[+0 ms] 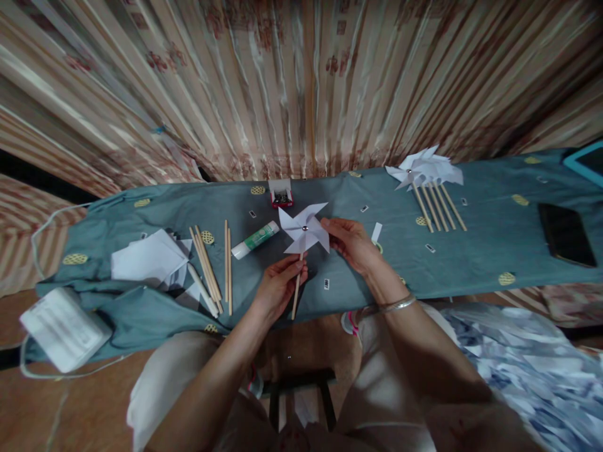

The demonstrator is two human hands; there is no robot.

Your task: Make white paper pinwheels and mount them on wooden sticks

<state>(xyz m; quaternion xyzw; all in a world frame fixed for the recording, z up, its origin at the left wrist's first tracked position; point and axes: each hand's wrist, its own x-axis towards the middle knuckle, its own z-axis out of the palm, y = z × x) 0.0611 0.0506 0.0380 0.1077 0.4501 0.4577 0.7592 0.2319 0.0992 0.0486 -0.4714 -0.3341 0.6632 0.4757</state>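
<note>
A white paper pinwheel (pixel 304 228) with a dark pin at its centre stands out over the middle of the cloth. Its wooden stick (pixel 296 299) is gripped near the top by my left hand (pixel 281 281), fingers closed round it. On the pinwheel's right side, the thumb and fingers of my right hand (pixel 350 242) pinch the edge of a paper blade. Just left of the pinwheel lies a green and white glue stick (pixel 255 240). Behind it sits a small open red box (pixel 281 194) holding dark metallic pins.
Several finished pinwheels (pixel 432 171) lie at the back right, near a black phone (pixel 566 234) and a blue-edged device (pixel 586 163). Leftward are loose wooden sticks (pixel 206 267), white paper sheets (pixel 147 257) and a white box with a cable (pixel 66 329). A striped curtain hangs behind.
</note>
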